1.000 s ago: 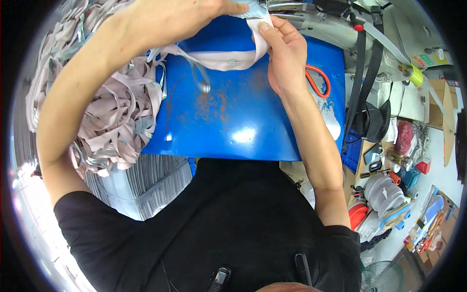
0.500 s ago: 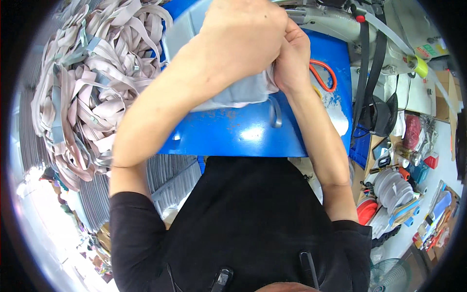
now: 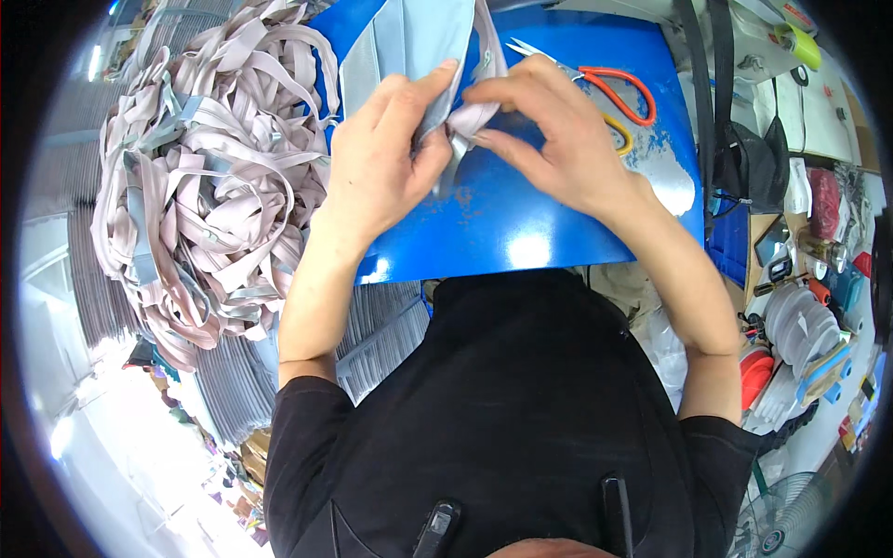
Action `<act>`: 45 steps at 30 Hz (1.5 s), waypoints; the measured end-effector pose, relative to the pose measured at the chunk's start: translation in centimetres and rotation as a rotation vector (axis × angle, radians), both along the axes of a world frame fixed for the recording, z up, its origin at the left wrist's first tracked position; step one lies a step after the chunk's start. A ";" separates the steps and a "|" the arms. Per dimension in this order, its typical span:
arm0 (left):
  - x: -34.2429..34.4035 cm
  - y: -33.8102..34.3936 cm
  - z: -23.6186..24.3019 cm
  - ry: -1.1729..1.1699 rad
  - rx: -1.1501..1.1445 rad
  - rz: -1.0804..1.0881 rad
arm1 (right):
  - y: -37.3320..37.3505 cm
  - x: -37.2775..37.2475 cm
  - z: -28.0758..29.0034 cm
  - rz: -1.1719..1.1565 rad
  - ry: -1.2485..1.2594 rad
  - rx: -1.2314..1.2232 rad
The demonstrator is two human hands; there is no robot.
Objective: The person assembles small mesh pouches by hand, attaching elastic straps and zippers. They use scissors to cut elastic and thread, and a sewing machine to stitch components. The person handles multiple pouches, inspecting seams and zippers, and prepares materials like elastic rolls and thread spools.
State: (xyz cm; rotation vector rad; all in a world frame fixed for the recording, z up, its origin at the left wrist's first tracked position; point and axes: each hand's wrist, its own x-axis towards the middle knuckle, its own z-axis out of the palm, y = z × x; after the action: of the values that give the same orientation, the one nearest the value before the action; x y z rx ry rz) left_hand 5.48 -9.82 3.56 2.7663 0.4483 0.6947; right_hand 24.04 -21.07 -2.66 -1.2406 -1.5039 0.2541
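Note:
A light grey-blue fabric piece (image 3: 419,46) reaches over the far part of the blue table top. Between its thumb and fingers, my left hand (image 3: 377,153) grips the near edge of this fabric. My right hand (image 3: 558,130) pinches a pale pink fabric strip (image 3: 474,115) that runs along the fabric's right side. The fingertips of both hands are close together, a small gap apart. Right of my right hand lie scissors (image 3: 609,91) with one orange and one yellow handle, partly hidden behind that hand.
A big tangled heap of pale pink strips (image 3: 214,205) stands at the left, beside the blue table (image 3: 484,251). Below it are stacked grey pleated pieces (image 3: 233,391). Black straps (image 3: 712,102) and a sewing machine (image 3: 763,46) are at the right, with a cluttered shelf beyond.
My hands, crossed over each other at the far side before, have come apart and nearer to me. The fabric has shifted with them, and the scissors' blades now show.

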 end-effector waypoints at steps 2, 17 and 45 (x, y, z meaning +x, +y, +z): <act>0.0 0.8 0.5 -0.069 0.039 -0.026 | 1.0 0.9 0.3 -0.081 -0.314 -0.107; 1.5 0.6 2.3 -0.086 0.181 -0.166 | 3.2 1.0 -1.8 -0.368 0.304 -0.231; 7.6 8.3 1.0 -0.023 0.271 -0.094 | 9.9 -0.6 0.6 -0.193 1.463 -0.032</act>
State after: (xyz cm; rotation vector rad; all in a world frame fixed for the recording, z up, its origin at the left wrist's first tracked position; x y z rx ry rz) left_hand 13.11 -1.53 4.54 3.0033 0.2315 0.8168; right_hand 23.40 -11.16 -2.05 -0.8060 -0.1131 0.8262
